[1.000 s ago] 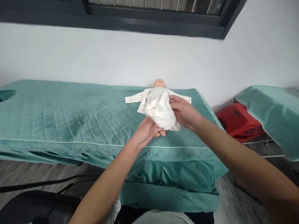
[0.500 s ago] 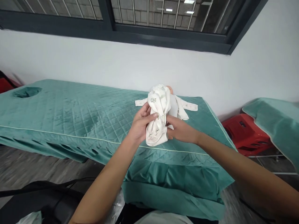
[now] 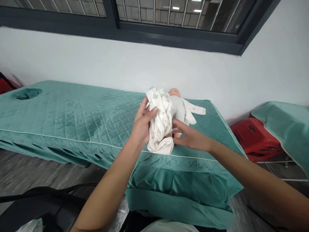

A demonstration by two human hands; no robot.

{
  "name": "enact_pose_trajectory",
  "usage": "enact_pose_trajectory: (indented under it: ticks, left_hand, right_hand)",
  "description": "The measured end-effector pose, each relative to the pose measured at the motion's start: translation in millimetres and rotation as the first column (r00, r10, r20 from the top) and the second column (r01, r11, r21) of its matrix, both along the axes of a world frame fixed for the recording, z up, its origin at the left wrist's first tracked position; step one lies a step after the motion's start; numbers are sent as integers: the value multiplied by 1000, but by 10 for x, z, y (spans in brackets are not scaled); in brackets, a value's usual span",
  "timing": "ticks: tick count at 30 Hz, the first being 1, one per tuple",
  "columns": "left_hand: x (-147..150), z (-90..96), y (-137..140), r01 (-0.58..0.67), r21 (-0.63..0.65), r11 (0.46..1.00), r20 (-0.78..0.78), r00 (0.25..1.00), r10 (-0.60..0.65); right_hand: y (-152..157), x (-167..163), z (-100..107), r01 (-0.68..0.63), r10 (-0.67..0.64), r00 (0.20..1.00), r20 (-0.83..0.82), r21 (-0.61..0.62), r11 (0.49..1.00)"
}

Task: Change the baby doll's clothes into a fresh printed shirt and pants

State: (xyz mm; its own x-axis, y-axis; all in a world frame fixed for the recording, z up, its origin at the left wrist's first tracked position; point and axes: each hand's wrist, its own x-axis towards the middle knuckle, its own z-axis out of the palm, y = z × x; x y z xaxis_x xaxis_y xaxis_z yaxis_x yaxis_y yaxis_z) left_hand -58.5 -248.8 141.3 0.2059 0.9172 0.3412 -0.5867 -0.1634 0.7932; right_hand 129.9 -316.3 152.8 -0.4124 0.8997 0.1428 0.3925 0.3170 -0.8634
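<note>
A bunched white baby garment [image 3: 160,120] with small printed figures is held up over the bed's near edge. My left hand [image 3: 142,124] grips its left side, thumb across the front. At its lower right edge, my right hand [image 3: 187,135] has curled fingers on the cloth, the fingertips partly hidden. Behind the bundle a baby doll [image 3: 174,92] lies on its back, its head toward the wall. It wears a light grey-white garment [image 3: 178,108], and an open white long-sleeved top [image 3: 198,110] spreads out beneath it. The bundle covers part of the doll.
A green quilted massage bed [image 3: 79,112] with a face hole [image 3: 27,93] runs along the white wall [image 3: 108,61], below a dark-framed window [image 3: 176,33]. Red plastic stools [image 3: 256,138] stand at the right, beside another green-covered bed [image 3: 287,119]. A black bag or chair [image 3: 45,209] is at lower left.
The bundled garment has shifted slightly left and loosened, its lower end now folding outward. My right hand has drawn a little to the right, and more of the doll's head shows.
</note>
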Motion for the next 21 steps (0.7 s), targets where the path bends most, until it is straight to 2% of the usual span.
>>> enact_pose_trajectory:
  ticks: [3, 8, 10, 13, 17, 19, 21]
  left_hand:
    - [27, -28, 18, -10, -66, 998, 32, 999, 12]
    - [78, -8, -32, 50, -107, 993, 9, 999, -49]
    - [94, 12, -66, 99, -107, 989, -6, 995, -100]
    - [122, 46, -100, 147, -77, 986, -47, 987, -151]
    - [147, 132, -85, 123, -17, 992, -113, 986, -124]
    - [135, 202, -47, 72, 21, 997, -139, 988, -69]
    - [102, 289, 3, 8, 70, 998, -157, 988, 3]
  right_hand:
    - [39, 35, -39, 5, -6, 999, -35, -21, 1000]
    - [111, 53, -52, 222, -222, 953, -207, -23, 975]
    - [117, 48, -5, 251, -247, 933, -260, -19, 968]
    - [111, 41, 115, 255, -216, 933, -287, 106, 961]
    - [113, 54, 340, 264, -202, 957, -208, 342, 902]
    - [120, 74, 476, 287, -235, 956, -178, 381, 879]
    - [127, 100, 617, 327, -273, 943, -192, 363, 872]
